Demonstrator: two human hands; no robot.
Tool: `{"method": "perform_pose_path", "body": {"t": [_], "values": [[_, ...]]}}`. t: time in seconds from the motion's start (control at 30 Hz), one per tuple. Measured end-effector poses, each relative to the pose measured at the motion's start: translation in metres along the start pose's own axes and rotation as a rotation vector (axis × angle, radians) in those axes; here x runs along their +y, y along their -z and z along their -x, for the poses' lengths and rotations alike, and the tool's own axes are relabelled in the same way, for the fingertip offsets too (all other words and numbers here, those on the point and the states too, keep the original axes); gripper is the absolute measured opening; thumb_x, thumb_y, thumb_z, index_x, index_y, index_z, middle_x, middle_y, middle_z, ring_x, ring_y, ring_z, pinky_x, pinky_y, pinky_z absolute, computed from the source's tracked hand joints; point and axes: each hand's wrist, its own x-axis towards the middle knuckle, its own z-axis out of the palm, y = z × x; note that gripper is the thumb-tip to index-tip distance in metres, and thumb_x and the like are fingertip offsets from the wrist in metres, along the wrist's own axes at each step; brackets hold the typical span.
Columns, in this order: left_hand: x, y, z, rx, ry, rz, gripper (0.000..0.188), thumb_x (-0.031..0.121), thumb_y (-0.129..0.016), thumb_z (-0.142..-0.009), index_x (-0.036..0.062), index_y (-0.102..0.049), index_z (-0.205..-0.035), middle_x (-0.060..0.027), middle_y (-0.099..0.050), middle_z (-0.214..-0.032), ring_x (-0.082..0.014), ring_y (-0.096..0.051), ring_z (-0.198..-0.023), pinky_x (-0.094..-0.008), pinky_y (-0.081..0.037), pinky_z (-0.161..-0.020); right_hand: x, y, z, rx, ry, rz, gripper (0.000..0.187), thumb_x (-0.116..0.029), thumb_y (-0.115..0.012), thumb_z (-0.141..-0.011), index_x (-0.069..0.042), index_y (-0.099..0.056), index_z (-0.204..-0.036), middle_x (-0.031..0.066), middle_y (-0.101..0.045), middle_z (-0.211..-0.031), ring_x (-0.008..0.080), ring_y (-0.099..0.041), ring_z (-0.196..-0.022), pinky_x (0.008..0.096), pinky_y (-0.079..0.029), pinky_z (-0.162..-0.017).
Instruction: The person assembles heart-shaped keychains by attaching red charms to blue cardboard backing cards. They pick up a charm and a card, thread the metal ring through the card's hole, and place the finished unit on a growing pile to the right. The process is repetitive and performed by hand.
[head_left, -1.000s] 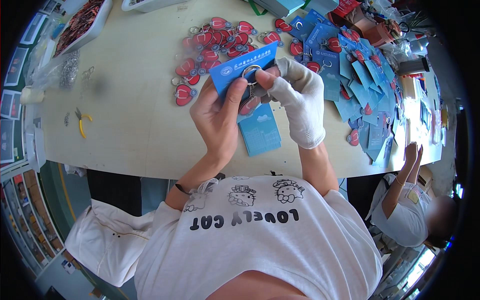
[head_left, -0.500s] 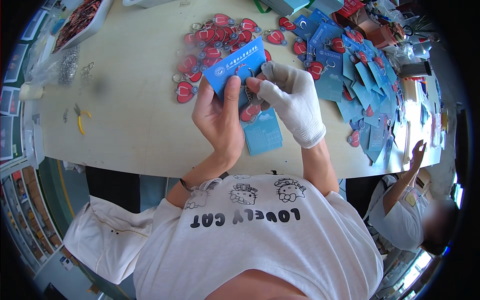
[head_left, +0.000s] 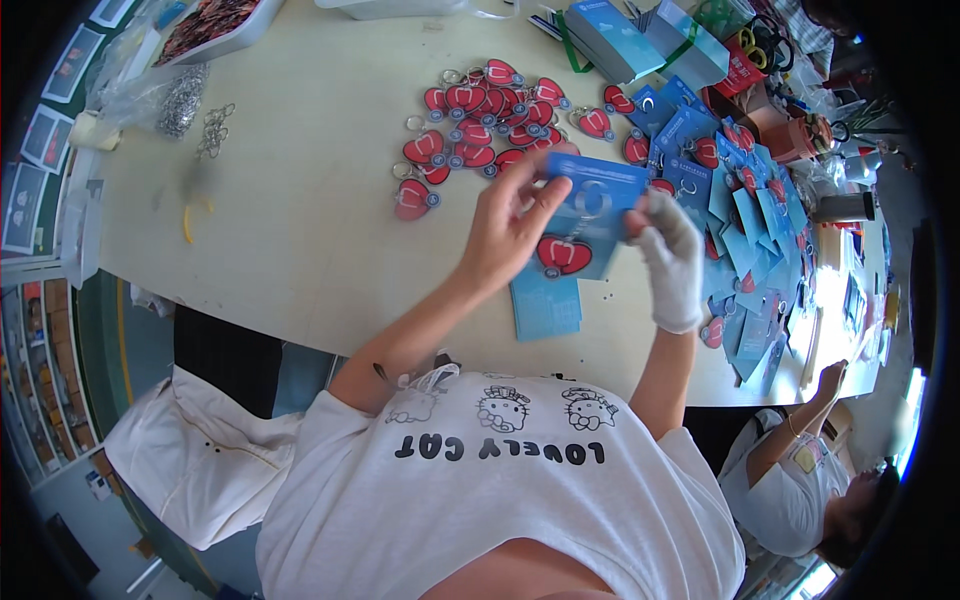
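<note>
A blue card [head_left: 622, 182] is held over the table between my two hands. A keychain [head_left: 565, 256] with a red heart-shaped charm hangs on its face, its metal ring lying against the card. My bare left hand [head_left: 508, 228] pinches the card's left edge, thumb in front. At the right edge, my right hand [head_left: 672, 262], in a white glove with bare fingertips, grips the card; it is slightly blurred. Below lies a small stack of light blue cards [head_left: 547, 308]. Beyond my left hand is a heap of loose red keychains [head_left: 478, 122].
On the right spreads a large pile of cards with keychains [head_left: 745, 215]; banded card stacks [head_left: 612, 42] stand behind it. Yellow-handled pliers [head_left: 188, 226], small metal rings [head_left: 214, 132] and a white tray [head_left: 262, 25] are on the left. A co-worker [head_left: 785, 480] sits at right.
Both hands have moved right with the card. The card is now more level, with the red charm hanging in front. My right fingers have shifted from the ring to the card's right edge.
</note>
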Motion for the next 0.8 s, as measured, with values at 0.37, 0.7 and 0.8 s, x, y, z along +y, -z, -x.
{"method": "perform_pose_path", "body": {"t": [0.37, 0.7, 0.8], "values": [[-0.092, 0.100, -0.167, 0.063, -0.360, -1.502, 0.053, 0.054, -0.068, -0.075, 0.0092, -0.066, -0.103, -0.0161, -0.060, -0.093, -0.0334, -0.051, -0.099, -0.0502, -0.041, -0.081, 0.041, 0.232, -0.016, 1.058, 0.019, 0.768, 0.037, -0.028, -0.066, -0.085, -0.003, -0.062, -0.112, 0.0109, -0.064, -0.095, 0.0235, -0.062, -0.087, 0.0319, -0.048, -0.074], [-0.037, 0.062, -0.154, -0.264, -0.220, -0.545, 0.013, 0.005, -0.067, -0.081, 0.0010, -0.059, -0.090, -0.0059, -0.065, -0.097, -0.0154, -0.062, -0.084, -0.0266, -0.049, -0.072, -0.014, 0.090, -0.026, 0.605, 0.373, 0.563, 0.027, -0.017, -0.055, -0.090, -0.004, -0.063, -0.112, 0.0084, -0.067, -0.105, 0.0188, -0.063, -0.089, 0.0310, -0.048, -0.081], [0.004, 0.040, -0.112, -0.483, -0.158, -0.257, 0.010, -0.006, -0.059, -0.085, -0.0009, -0.056, -0.093, -0.0090, -0.062, -0.098, -0.0164, -0.061, -0.096, -0.0281, -0.051, -0.085, -0.016, 0.039, -0.039, 0.043, 0.204, 0.132, 0.035, -0.028, -0.048, -0.094, -0.001, -0.064, -0.109, 0.0062, -0.067, -0.100, 0.0130, -0.060, -0.083, 0.0253, -0.046, -0.075]]}}
